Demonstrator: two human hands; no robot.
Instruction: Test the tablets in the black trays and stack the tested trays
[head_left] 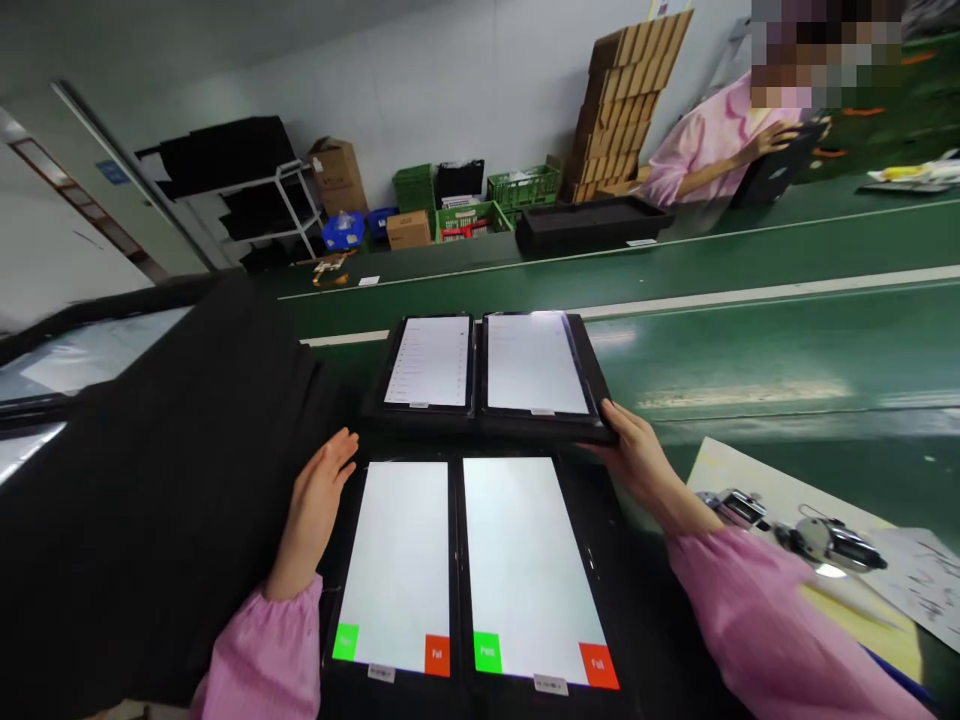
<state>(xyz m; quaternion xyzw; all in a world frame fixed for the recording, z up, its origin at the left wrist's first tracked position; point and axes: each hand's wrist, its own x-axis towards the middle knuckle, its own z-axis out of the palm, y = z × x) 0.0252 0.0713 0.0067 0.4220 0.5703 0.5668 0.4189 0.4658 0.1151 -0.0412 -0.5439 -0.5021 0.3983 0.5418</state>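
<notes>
My right hand grips the right front corner of a black tray that carries two tablets with lit white screens, a left tablet and a right tablet. My left hand holds nothing, its fingers stretched out beside the left edge of the nearer tablets. Directly in front of me lie two more lit tablets in black, a left one and a right one. Each shows a green square at lower left and a red "Fail" square at lower right.
A tall stack of black trays stands at my left. Metal hand counters lie on papers at right. Beyond the green conveyor, a co-worker in pink holds a dark box-like object. A black tray lies across.
</notes>
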